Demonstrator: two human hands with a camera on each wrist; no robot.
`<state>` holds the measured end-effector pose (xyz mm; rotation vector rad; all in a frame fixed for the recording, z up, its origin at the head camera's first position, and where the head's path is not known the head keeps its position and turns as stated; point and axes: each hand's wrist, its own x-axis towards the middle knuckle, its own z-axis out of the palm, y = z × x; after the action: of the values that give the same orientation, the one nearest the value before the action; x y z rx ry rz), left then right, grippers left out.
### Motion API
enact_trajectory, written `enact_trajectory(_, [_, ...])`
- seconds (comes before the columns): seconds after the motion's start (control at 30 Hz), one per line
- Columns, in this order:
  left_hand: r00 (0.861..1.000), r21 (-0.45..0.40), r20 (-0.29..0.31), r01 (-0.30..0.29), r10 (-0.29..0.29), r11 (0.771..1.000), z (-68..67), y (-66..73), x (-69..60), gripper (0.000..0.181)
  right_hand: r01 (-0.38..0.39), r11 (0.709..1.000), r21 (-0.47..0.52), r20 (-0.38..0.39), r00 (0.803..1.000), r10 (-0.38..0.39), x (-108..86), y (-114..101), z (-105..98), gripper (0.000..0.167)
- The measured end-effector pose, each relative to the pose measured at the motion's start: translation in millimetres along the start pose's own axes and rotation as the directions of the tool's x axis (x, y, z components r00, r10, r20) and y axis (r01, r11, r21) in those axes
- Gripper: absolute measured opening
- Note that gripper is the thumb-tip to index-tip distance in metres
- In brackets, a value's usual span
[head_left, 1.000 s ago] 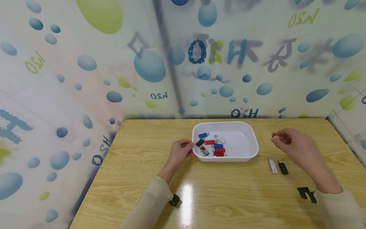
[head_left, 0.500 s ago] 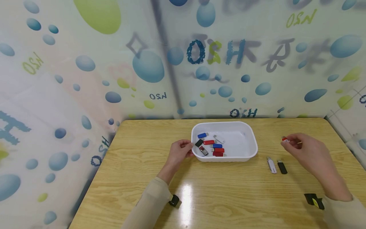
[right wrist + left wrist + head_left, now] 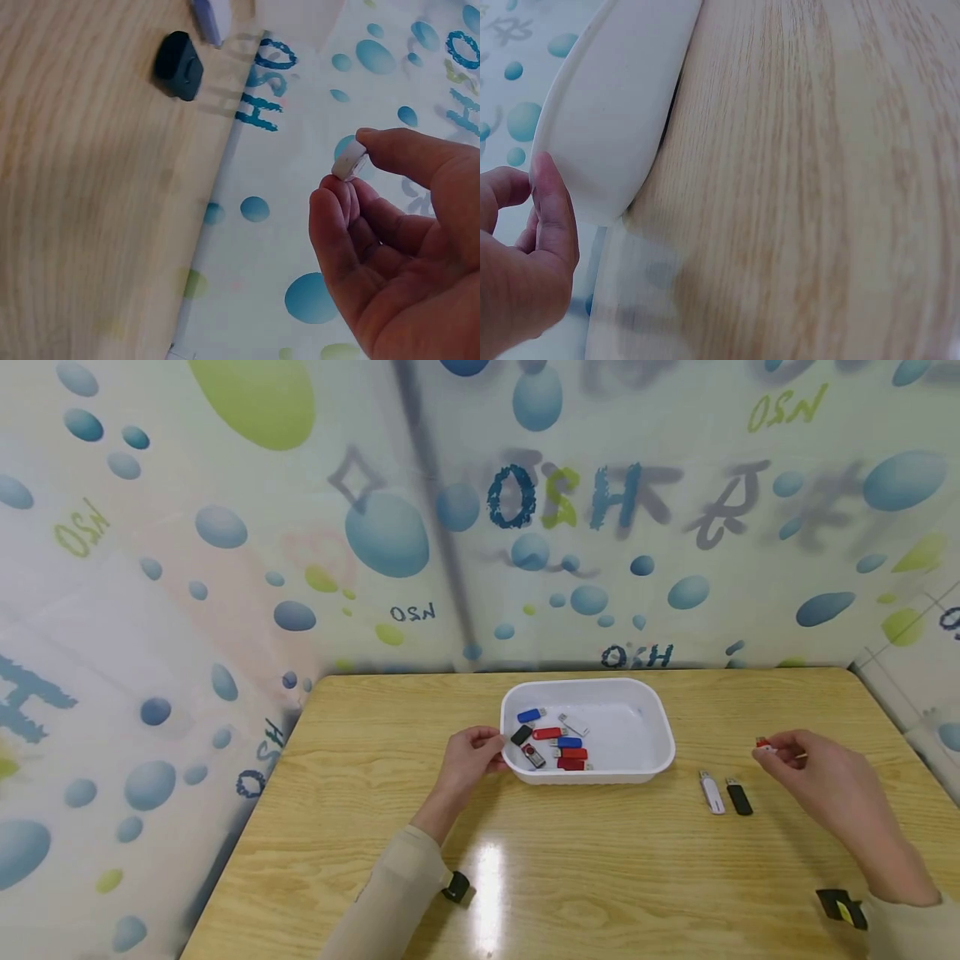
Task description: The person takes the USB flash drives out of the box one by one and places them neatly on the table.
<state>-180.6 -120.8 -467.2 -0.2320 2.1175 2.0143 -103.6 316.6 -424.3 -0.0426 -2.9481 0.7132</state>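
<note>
A white plastic tub [image 3: 630, 774] stands at the back middle of the table. My left hand [image 3: 467, 762] pinches its left end; in the left wrist view the thumb lies against the outer wall [image 3: 611, 112]. Several USB sticks lie inside, among them a blue one [image 3: 529, 715], a red one [image 3: 547, 733] and a black one [image 3: 522, 734]. Over the table's right side, my right hand [image 3: 825, 777] pinches a small red-and-white USB stick [image 3: 763, 744] between thumb and fingers. Only its white end [image 3: 349, 161] shows in the right wrist view.
Between the tub and my right hand, a white USB stick [image 3: 712, 792] and a black one [image 3: 738, 797] lie side by side on the wooden table [image 3: 600, 877]. A patterned curtain [image 3: 480, 568] hangs right behind the table's back edge.
With the red-and-white USB stick, my right hand has moved right and nearer to me, from beside the tub. The left hand keeps its hold on the tub.
</note>
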Motion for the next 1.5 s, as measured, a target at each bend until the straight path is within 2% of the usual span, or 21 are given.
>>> enact_trajectory(0.37, [1.0,-0.008,0.003,0.007,-0.007,1.0,-1.1,0.1,0.2,0.026,-0.043,0.999,-0.018,0.031,0.999,0.044,-5.0,13.2,6.5,0.044])
enact_trajectory(0.63, [1.0,-0.008,0.004,0.016,-0.016,1.0,-0.8,0.8,0.7,0.027,-0.07,0.997,-0.04,0.13,0.989,0.075,-4.5,23.9,8.1,0.05])
enact_trajectory(1.37, [1.0,-0.011,0.009,0.025,-0.025,1.0,-1.1,1.0,0.5,0.03,-0.06,0.996,-0.063,0.254,0.964,0.074,-2.6,32.3,21.5,0.038])
enact_trajectory(1.5, [1.0,-0.017,0.008,0.02,-0.02,1.0,-1.5,-0.2,0.7,0.029,-0.065,0.995,-0.075,0.285,0.955,0.084,-0.9,33.2,23.0,0.037])
